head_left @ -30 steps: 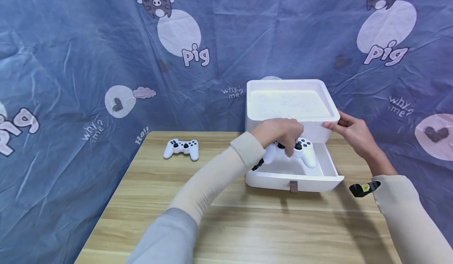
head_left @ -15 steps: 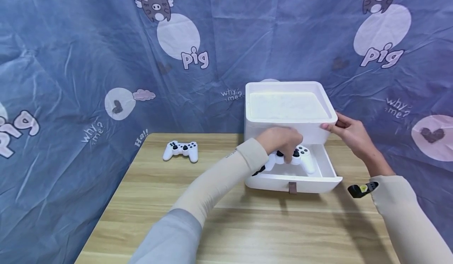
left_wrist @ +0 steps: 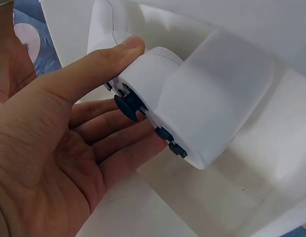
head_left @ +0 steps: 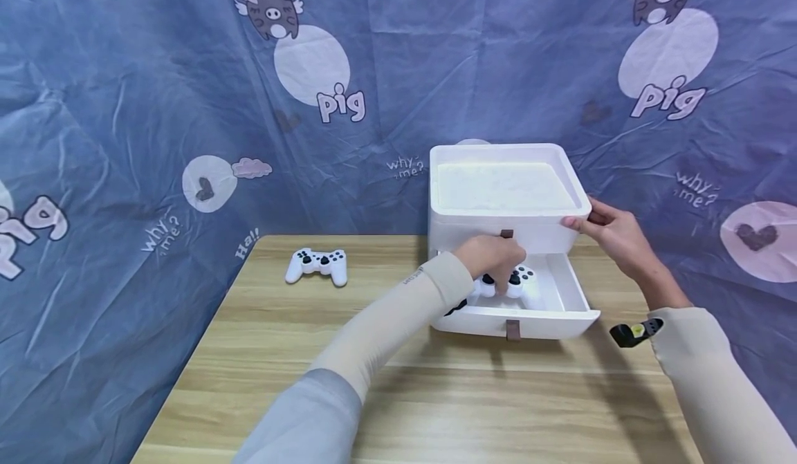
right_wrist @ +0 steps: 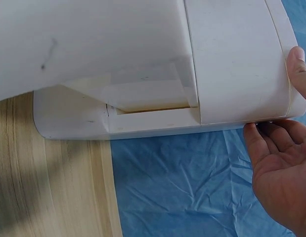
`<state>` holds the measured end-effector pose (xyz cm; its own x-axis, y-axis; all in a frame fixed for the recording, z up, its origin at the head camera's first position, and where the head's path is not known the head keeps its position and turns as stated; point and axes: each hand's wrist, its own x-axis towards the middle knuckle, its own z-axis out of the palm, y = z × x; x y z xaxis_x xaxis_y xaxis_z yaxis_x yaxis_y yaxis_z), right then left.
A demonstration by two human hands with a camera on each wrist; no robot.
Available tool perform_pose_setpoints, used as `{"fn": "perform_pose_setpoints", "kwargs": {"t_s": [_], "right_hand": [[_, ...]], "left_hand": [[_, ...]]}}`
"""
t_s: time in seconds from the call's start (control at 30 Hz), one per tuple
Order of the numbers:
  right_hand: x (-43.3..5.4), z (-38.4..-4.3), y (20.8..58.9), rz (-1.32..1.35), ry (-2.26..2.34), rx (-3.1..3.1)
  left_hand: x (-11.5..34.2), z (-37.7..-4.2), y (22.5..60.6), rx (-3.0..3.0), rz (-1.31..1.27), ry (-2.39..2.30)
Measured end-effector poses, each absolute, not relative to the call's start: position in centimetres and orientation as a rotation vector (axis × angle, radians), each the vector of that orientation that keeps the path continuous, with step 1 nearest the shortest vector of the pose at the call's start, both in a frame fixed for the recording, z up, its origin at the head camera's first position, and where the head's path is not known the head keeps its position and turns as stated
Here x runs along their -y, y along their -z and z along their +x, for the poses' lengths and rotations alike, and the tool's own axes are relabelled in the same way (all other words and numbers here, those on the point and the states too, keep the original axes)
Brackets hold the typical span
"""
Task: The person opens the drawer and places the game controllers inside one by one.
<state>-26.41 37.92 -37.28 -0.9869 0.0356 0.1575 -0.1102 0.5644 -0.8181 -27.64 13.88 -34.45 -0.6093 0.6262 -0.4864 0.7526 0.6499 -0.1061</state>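
Observation:
A white game controller (head_left: 529,297) with black sticks is low in the pulled-out lower drawer (head_left: 551,327) of a white two-tier drawer box (head_left: 548,229). My left hand (head_left: 495,256) holds it from above, covering its middle. The left wrist view has the thumb on one side of the controller (left_wrist: 217,94) and the fingers on the other. At the box's right front corner, my right hand (head_left: 616,236) grips the upper tier, thumb on the front and fingers along the side. In the right wrist view the thumb and fingers of this hand (right_wrist: 286,173) straddle that corner.
A second white controller (head_left: 316,265) lies on the wooden table (head_left: 280,339), left of the box. The box top is a shallow rimmed tray (head_left: 507,184). A blue patterned cloth (head_left: 156,104) hangs behind the table.
My left hand has moved lower and slightly left with the controller, deeper into the drawer. The upper drawer's brown tab has come into sight. My right hand keeps its grip on the box.

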Motion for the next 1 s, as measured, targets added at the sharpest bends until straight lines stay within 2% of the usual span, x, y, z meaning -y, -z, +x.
{"fn": "perform_pose_setpoints", "kwargs": {"t_s": [0.7,1.0], "right_hand": [[-37.8,-26.2,37.4,0.04,-1.369,2.657],[-37.7,-26.1,37.2,0.036,-1.351,2.671]], "left_hand": [[-13.5,-27.2,34.0,-2.442,0.912,0.322],[-11.9,-28.0,33.9,-2.45,0.981,0.252]]}}
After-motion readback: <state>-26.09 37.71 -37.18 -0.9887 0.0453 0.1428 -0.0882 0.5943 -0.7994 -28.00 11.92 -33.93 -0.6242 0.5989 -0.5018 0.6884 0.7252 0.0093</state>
